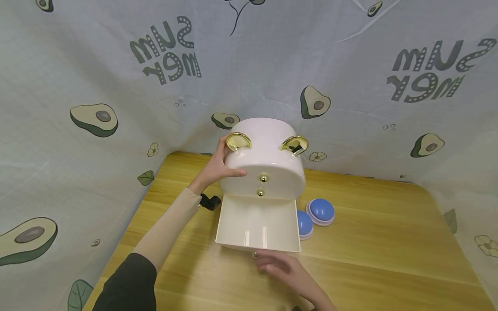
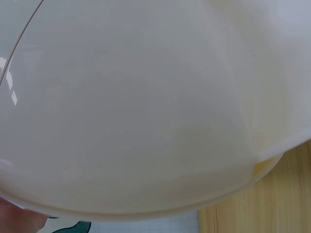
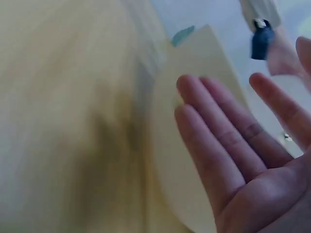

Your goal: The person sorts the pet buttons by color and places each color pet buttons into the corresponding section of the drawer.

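Note:
A glossy white storage box (image 1: pixel 268 134) with gold ear-shaped pieces and small gold knobs stands upright on the wooden table. Its bottom drawer (image 1: pixel 254 220) is pulled out, bare inside. My left hand (image 1: pixel 218 168) holds the box's left side, thumb on the front face and fingers around the side. In the left wrist view the box's white surface (image 2: pixel 136 107) fills most of the picture. My right hand (image 1: pixel 288 272) is at the drawer's front, beside its gold knob (image 1: pixel 255 255). The right wrist view shows its fingers extended, overlapping the drawer front (image 3: pixel 167 170).
Two blue-topped round things with pale bases, one nearer (image 1: pixel 304 223) and one farther (image 1: pixel 322 209), sit right of the drawer. A cloth (image 1: pixel 272 65) printed with avocados and lettering hangs behind the wooden table (image 1: pixel 389 242).

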`<state>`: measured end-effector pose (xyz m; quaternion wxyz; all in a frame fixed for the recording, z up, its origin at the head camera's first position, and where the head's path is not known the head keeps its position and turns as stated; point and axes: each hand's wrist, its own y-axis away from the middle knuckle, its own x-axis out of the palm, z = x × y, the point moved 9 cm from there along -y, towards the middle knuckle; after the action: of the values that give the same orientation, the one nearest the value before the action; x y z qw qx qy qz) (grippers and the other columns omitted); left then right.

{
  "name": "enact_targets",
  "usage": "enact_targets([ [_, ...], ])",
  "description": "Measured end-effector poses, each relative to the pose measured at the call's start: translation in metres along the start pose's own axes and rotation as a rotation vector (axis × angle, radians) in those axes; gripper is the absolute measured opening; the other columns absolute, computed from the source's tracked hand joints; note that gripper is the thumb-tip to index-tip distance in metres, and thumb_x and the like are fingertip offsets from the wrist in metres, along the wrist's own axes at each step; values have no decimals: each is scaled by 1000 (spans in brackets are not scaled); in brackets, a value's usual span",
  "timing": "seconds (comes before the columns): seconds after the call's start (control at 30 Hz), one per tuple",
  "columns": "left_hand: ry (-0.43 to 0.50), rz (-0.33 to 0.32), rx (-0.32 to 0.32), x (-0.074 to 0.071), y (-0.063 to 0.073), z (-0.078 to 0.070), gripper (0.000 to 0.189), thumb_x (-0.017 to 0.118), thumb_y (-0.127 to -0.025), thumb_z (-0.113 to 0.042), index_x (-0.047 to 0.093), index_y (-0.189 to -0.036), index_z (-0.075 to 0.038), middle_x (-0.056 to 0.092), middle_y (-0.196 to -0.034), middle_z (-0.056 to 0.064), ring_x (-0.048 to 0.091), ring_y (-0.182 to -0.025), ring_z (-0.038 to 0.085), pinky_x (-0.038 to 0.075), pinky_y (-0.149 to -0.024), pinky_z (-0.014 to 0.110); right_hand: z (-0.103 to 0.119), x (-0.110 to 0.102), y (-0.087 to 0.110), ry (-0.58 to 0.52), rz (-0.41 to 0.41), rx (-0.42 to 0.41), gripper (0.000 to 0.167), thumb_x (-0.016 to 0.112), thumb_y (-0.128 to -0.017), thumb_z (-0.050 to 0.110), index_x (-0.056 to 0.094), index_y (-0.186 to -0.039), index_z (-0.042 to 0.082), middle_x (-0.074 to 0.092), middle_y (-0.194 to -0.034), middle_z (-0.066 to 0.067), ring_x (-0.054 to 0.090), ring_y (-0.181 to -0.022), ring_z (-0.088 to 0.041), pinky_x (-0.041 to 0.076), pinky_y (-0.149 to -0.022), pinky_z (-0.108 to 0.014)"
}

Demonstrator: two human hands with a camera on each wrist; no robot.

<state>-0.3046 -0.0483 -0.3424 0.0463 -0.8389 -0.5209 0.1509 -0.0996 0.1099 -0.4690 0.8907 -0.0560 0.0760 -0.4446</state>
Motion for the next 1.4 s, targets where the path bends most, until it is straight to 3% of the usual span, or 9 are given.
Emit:
enact_targets([
  [0.13, 6, -5, 1, -2, -2, 6, 105, 80, -71, 3, 11, -148, -13, 23, -152, 10, 25, -135, 26, 29, -104, 53, 25, -22, 3, -7, -34, -69, 37, 44, -94, -13, 47, -131, -11, 59, -117, -30, 61, -107, -32, 49, -89, -34],
  [0.3, 5, -13, 13, -4, -8, 25, 108, 81, -70, 1, 11, -149, -22, 22, -152, 3, 26, -135, 21, 30, -103, 52, 49, -57, 9, 6, -160, -136, 41, 44, -90, -19, 46, -130, -14, 61, -120, -21, 60, -111, -24, 47, -92, -31],
  [0.47, 6, -18, 44, -5, -8, 26, 106, 82, -70, -1, 13, -148, -24, 24, -151, 0, 29, -132, 21, 32, -101, 53, 58, -87, 14, 18, -272, -143, 42, 45, -90, -18, 41, -132, -16, 58, -130, -10, 54, -120, -18, 41, -97, -27],
  [0.63, 7, -17, 28, -4, -9, 27, 108, 82, -70, 1, 12, -148, -23, 22, -152, 1, 26, -135, 19, 29, -104, 51, 60, -107, 19, 24, -394, -163, 45, 46, -89, -19, 40, -134, -16, 56, -133, -8, 51, -123, -16, 39, -99, -26],
  [0.83, 27, -11, 6, -2, -5, 15, 106, 79, -70, 5, 11, -148, -15, 21, -152, 8, 25, -135, 24, 28, -105, 51, 53, -120, 24, 54, -535, -177, 50, 50, -85, -23, 39, -134, -18, 53, -135, -16, 49, -125, -16, 36, -101, -22],
  [0.97, 22, -10, 6, -1, 0, 2, 102, 78, -71, 4, 13, -147, -12, 24, -151, 10, 27, -134, 26, 29, -104, 51, 41, -126, 27, 79, -595, -128, 55, 54, -83, -22, 38, -135, -16, 51, -137, -13, 47, -126, -13, 34, -102, -20],
  [1.13, 37, -15, 31, -1, 0, -1, 101, 78, -70, 6, 14, -146, -10, 26, -150, 11, 28, -133, 25, 29, -104, 50, 27, -130, 31, 99, -616, -76, 62, 57, -82, -20, 34, -140, -12, 47, -141, -9, 44, -128, -9, 31, -102, -17],
  [1.4, 40, -24, 55, -1, 0, -3, 101, 79, -69, 7, 15, -145, -8, 29, -148, 13, 30, -132, 23, 28, -106, 44, 3, -136, 32, 141, -602, -9, 69, 60, -82, -17, 31, -143, -8, 37, -147, -18, 39, -129, -4, 27, -103, -15],
])
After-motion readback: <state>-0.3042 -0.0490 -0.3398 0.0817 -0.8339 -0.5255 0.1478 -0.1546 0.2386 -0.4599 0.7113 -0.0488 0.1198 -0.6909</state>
